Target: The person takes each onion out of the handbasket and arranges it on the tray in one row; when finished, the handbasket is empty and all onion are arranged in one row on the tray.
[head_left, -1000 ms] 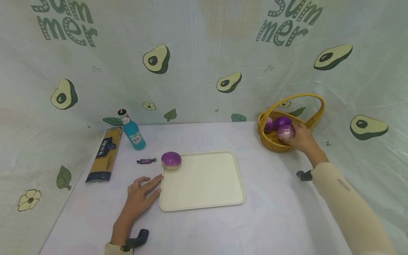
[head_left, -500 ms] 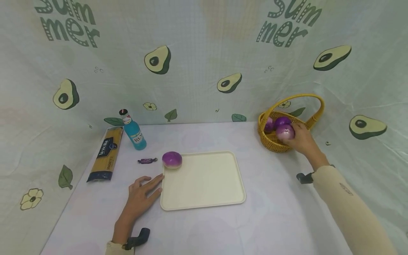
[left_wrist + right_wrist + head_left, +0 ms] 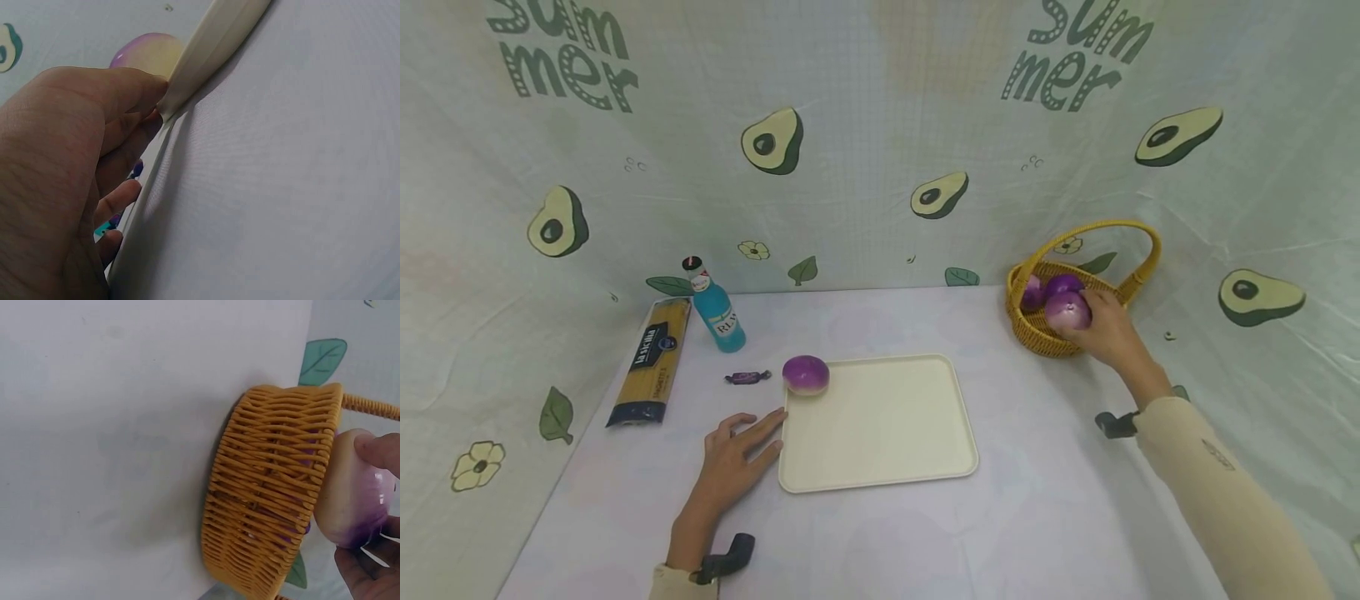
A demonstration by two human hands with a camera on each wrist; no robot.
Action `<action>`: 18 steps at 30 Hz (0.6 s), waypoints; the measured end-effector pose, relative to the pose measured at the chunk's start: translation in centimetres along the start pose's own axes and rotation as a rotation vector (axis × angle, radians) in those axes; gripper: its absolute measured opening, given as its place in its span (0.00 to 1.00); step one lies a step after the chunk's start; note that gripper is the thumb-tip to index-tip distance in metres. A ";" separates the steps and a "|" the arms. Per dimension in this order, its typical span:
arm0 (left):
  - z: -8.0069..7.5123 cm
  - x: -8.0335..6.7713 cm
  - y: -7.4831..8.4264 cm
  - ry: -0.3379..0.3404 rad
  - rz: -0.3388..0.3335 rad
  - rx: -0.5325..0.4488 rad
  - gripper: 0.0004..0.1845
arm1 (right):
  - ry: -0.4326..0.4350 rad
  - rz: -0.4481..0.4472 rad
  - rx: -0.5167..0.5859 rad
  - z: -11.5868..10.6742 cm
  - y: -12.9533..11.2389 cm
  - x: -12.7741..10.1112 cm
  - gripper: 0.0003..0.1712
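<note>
My right hand pinches a purple and cream turnip between thumb and fingertips, at the right of the yellow wicker basket. In the right wrist view the turnip is right at the basket's rim. Two more purple turnips lie inside, the middle one deep purple. My left hand rests beside the cream tray, its outstretched fingertips touching the left rim. Close to the thumb in the left wrist view is the tray's edge. Another turnip sits on the tray's back left corner.
Left of the tray lie a wrapped candy and a spaghetti pack. A blue bottle is behind them. The basket's tall handle arches over its opening. A printed cloth hangs behind the table.
The turnip in my right hand has shifted slightly left within the basket opening. My left hand keeps its place at the tray; the head view has drifted a little.
</note>
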State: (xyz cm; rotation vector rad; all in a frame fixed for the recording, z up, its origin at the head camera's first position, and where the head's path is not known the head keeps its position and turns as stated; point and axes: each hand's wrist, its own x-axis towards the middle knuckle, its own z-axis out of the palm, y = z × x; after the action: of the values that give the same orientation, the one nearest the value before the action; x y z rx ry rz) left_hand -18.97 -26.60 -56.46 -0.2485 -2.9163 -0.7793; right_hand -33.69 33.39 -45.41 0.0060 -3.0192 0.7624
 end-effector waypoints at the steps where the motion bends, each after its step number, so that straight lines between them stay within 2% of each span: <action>1: 0.0 0.0 0.0 -0.001 0.001 0.003 0.27 | -0.001 0.001 0.002 0.0 0.0 -0.1 0.55; 18: 0.0 -0.1 0.1 -0.011 -0.018 -0.007 0.27 | 0.004 -0.046 0.005 0.0 -1.3 -1.9 0.54</action>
State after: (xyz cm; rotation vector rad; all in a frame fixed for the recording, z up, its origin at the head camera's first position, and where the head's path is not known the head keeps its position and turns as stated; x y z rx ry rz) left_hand -18.86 -26.55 -56.44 -0.2276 -2.9306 -0.7941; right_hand -31.77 32.20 -44.83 0.0737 -3.0018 0.7646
